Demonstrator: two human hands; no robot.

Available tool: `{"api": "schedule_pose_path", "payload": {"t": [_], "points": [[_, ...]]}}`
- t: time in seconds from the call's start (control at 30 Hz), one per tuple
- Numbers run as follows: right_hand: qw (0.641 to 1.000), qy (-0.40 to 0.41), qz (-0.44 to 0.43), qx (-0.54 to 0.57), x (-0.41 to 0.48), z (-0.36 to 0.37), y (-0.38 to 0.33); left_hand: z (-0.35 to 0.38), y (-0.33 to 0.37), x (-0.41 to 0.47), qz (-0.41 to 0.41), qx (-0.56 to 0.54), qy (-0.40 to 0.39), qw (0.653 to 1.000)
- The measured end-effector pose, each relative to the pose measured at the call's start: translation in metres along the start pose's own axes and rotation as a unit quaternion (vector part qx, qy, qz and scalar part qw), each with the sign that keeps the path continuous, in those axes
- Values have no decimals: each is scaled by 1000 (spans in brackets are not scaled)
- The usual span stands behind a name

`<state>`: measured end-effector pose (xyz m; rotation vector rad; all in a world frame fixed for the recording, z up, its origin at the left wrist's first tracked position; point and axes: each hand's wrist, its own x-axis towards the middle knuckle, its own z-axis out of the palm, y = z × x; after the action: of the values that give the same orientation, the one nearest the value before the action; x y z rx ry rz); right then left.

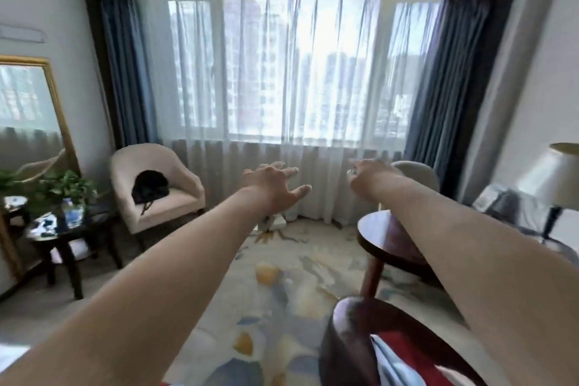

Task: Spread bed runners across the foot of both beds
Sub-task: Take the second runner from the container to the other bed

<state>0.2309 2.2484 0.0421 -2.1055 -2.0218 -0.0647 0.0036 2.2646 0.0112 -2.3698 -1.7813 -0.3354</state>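
Note:
Both my arms stretch forward toward the window. My left hand (275, 186) is open, fingers spread, holding nothing. My right hand (371, 174) is also raised, its fingers loosely curled and apart, with nothing in it. A red and light-blue folded cloth (404, 357), possibly a bed runner, lies on a dark wooden chair (351, 341) at the bottom right, below my right forearm. A white corner at the bottom left (12, 354) may be bedding. No bed is plainly in view.
A cream armchair (156, 188) with a black bag (150, 186) stands left of the window. A dark side table (62, 232) with a plant sits by a gold-framed mirror (31, 122). A round wooden table (388, 238), a second armchair (416, 174) and a lamp (551, 185) stand right. Patterned carpet (282, 285) lies between.

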Motion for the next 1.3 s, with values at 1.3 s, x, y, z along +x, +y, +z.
{"api": "schedule_pose_path", "payload": {"t": [1.3], "points": [[925,-169,333,72,123,379,444,496,383,323,404,-6,-265,875]]}}
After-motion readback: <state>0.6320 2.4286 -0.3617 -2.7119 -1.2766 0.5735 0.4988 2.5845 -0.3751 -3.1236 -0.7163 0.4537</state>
